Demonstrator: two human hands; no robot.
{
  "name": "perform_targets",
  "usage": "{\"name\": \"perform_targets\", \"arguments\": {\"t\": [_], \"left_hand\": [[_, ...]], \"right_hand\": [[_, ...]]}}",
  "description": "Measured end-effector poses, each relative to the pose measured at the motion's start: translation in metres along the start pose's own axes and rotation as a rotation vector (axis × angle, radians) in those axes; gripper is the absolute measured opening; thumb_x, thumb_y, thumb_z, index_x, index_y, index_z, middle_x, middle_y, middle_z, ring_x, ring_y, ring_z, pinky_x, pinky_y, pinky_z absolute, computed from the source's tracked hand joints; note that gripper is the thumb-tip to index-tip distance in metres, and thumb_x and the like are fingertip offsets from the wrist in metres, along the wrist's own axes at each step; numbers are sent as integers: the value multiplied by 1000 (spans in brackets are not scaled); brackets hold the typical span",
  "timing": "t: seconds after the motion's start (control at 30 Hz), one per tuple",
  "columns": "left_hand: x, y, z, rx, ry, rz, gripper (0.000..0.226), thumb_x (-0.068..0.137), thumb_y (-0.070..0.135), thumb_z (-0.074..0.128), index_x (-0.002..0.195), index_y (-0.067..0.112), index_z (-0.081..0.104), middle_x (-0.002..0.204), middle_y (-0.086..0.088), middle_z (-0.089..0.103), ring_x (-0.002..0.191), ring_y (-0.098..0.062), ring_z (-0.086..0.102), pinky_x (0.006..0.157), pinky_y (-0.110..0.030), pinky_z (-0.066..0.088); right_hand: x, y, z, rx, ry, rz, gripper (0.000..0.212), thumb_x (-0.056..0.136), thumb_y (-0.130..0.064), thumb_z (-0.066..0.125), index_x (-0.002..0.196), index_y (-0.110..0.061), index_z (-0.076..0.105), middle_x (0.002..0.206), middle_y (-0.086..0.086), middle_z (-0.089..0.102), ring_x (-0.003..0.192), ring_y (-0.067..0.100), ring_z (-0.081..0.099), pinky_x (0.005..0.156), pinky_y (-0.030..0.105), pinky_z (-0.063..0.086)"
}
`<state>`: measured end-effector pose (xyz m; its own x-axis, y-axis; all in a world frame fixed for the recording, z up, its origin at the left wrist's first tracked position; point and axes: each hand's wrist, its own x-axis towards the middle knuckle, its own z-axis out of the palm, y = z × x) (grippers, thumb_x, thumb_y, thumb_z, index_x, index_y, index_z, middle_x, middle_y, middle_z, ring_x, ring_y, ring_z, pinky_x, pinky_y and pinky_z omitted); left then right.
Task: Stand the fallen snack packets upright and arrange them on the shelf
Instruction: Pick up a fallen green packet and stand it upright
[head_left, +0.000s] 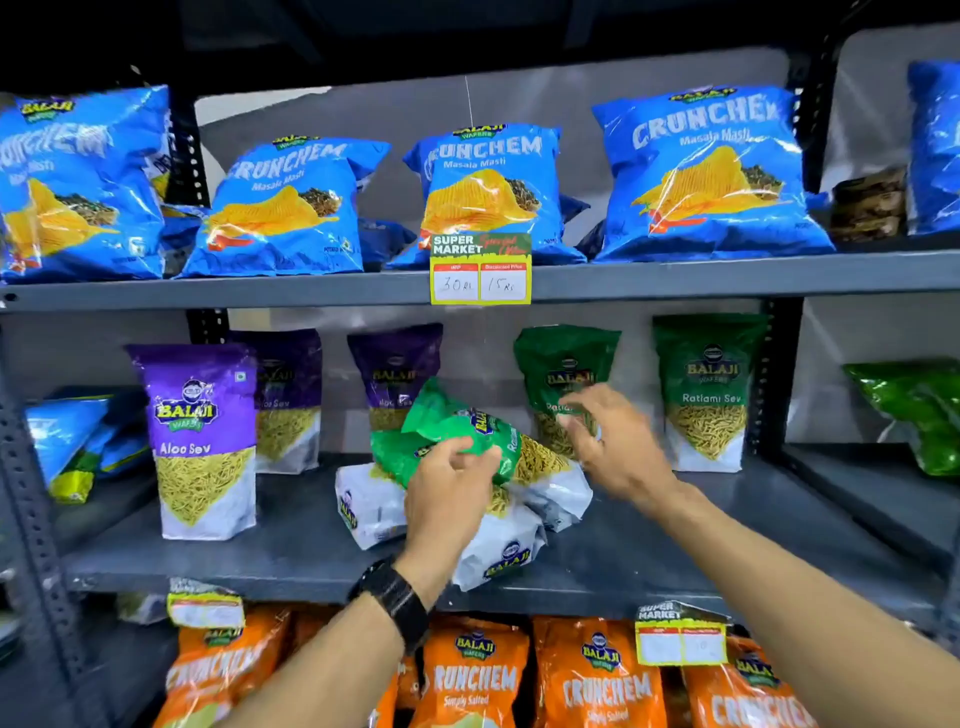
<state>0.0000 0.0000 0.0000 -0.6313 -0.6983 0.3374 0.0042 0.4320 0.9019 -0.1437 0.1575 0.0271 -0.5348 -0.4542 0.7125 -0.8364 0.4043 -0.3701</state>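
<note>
Several green Ratlami Sev packets lie in a heap (524, 457) at the middle of the grey middle shelf (291, 551). My left hand (449, 486) grips the green top edge of the uppermost fallen packet (457, 423), which is tilted up to the left. My right hand (613, 441) hovers with its fingers spread just right of the heap, in front of an upright green packet (566, 364). Another upright Ratlami Sev packet (709, 389) stands further right. Purple Aloo Sev packets (202, 436) stand upright on the left.
Blue Crunchem bags (291, 208) line the upper shelf, which carries a yellow price tag (480, 270). Orange Crunchem bags (597, 675) fill the shelf below. Fallen blue bags (72, 441) lie at far left, a green bag (919, 410) at far right. Black uprights (774, 374) frame the bay.
</note>
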Motion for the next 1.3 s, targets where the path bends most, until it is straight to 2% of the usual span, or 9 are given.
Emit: {"name": "perform_targets", "arguments": {"t": [0.13, 0.3, 0.4, 0.5, 0.63, 0.77, 0.93, 1.07, 1.3], "left_hand": [[13, 2, 11, 446, 0, -32, 59, 84, 68, 58, 76, 11, 71, 74, -7, 77, 79, -31, 75, 72, -40, 61], [35, -3, 17, 728, 83, -145, 72, 84, 82, 49, 92, 14, 72, 106, -11, 79, 100, -36, 74, 84, -38, 60], [42, -6, 25, 687, 119, -161, 79, 81, 86, 41, 86, 12, 69, 102, -15, 78, 97, -38, 73, 86, -41, 61], [47, -3, 34, 568, 114, -176, 79, 79, 84, 47, 91, 10, 68, 106, -18, 77, 102, -39, 73, 87, -42, 59], [52, 0, 51, 445, 75, -167, 64, 74, 73, 62, 91, 12, 71, 99, -16, 79, 97, -39, 74, 84, -42, 60], [43, 18, 64, 383, 15, -126, 49, 85, 56, 72, 115, 17, 71, 125, -10, 77, 116, -35, 70, 93, -38, 53], [29, 33, 75, 70, -129, -63, 76, 92, 35, 78, 156, 17, 40, 154, -6, 58, 133, -26, 59, 112, -36, 45], [17, 25, 80, -199, -230, -24, 103, 87, 19, 84, 165, 26, 18, 150, 5, 55, 131, -17, 56, 119, -40, 43], [-12, 9, 43, -565, -354, 31, 77, 76, -14, 82, 133, 29, 53, 122, -7, 77, 105, -21, 75, 81, -26, 65]], "right_hand": [[18, 31, 17, 245, -292, 301, 35, 99, -32, 62, 126, -11, 68, 116, -1, 70, 115, 33, 67, 100, 46, 54], [52, 78, 59, 364, -567, 454, 56, 95, -52, 61, 136, -13, 64, 144, 7, 61, 135, 26, 55, 120, 38, 36], [78, 140, 119, 397, -716, 597, 88, 59, -88, 68, 119, -25, 72, 134, 3, 70, 122, 26, 65, 107, 51, 50], [76, 127, 115, 444, -805, 707, 83, 68, -83, 63, 119, -19, 71, 120, 6, 75, 108, 25, 68, 89, 41, 52], [63, 107, 95, 588, -732, 799, 74, 61, -63, 84, 115, -15, 73, 115, 7, 79, 112, 29, 72, 105, 52, 52], [42, 96, 82, 750, -646, 899, 50, 69, -50, 87, 103, -17, 72, 104, 7, 80, 102, 30, 73, 95, 46, 56], [11, 96, 61, 989, -462, 908, 89, 36, -55, 96, 113, -14, 77, 105, 6, 82, 113, 33, 72, 111, 55, 45], [-19, 74, 28, 1048, -308, 868, 83, 49, -48, 94, 119, -9, 73, 107, 9, 82, 109, 34, 74, 109, 59, 46], [-85, 20, -30, 898, -168, 680, 59, 65, -35, 89, 113, -10, 64, 106, 9, 81, 96, 25, 79, 84, 39, 61]]}}
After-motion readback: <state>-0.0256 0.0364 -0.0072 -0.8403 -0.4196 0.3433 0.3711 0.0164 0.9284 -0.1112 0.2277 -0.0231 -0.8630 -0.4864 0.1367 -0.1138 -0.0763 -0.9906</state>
